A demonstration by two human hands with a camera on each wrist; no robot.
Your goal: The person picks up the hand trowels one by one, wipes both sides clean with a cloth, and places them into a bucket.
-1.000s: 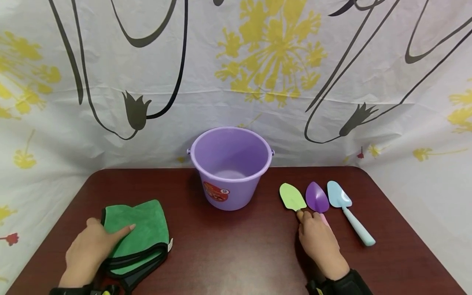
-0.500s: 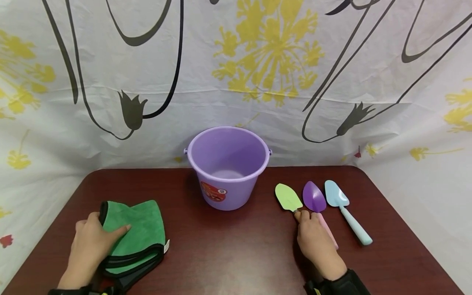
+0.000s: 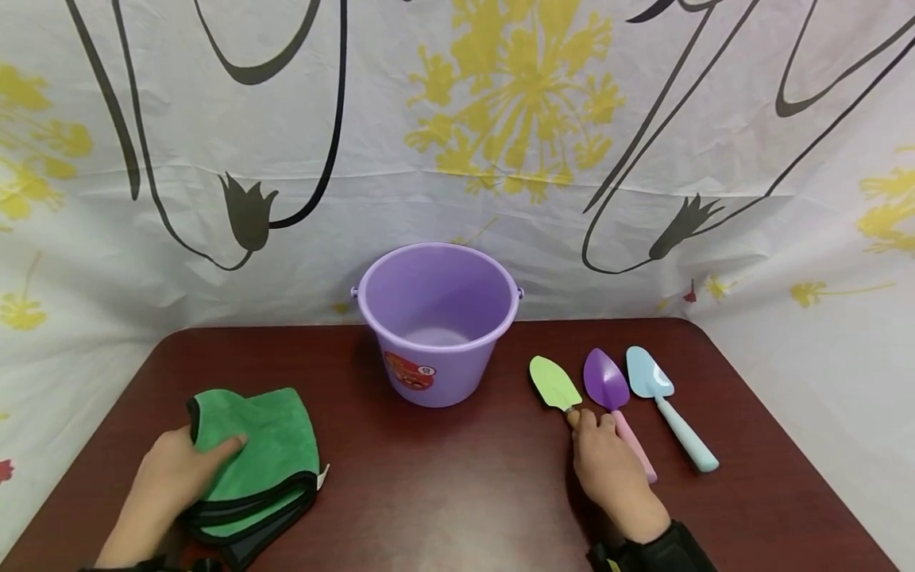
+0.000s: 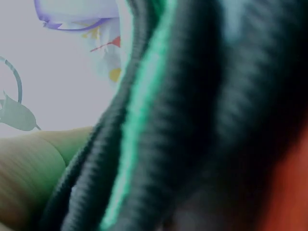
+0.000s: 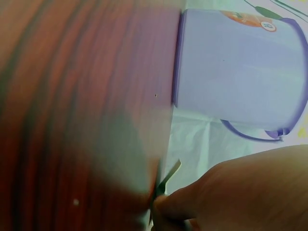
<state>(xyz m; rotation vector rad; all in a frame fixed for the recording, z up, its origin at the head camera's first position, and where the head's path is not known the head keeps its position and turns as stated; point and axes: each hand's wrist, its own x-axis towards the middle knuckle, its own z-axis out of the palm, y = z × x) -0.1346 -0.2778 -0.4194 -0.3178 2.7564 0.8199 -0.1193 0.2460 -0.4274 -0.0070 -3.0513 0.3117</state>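
On the left of the table lies a folded green cloth (image 3: pixel 260 445) with black edging. My left hand (image 3: pixel 167 473) grips its left side, thumb on top and the other fingers out of sight. Blurred folds of that cloth (image 4: pixel 144 96) fill the left wrist view. At the right, my right hand (image 3: pixel 611 473) pinches the handle of a trowel with a light green blade (image 3: pixel 555 383); most of the handle is hidden under the hand. Close beside that hand lies a purple trowel (image 3: pixel 606 380) with a pink handle. A light blue trowel (image 3: pixel 672 405) lies farther right.
A light purple bucket (image 3: pixel 439 373) stands upright at the back middle of the dark red-brown table (image 3: pixel 429 492), between the cloth and the trowels. Behind the table hangs a white sheet (image 3: pixel 400 143) with yellow and grey flower prints.
The head view has shifted slightly, so everything sits a little farther left in it. My left hand and the cloth's left edge have moved slightly. My right hand stays at the green trowel's handle.
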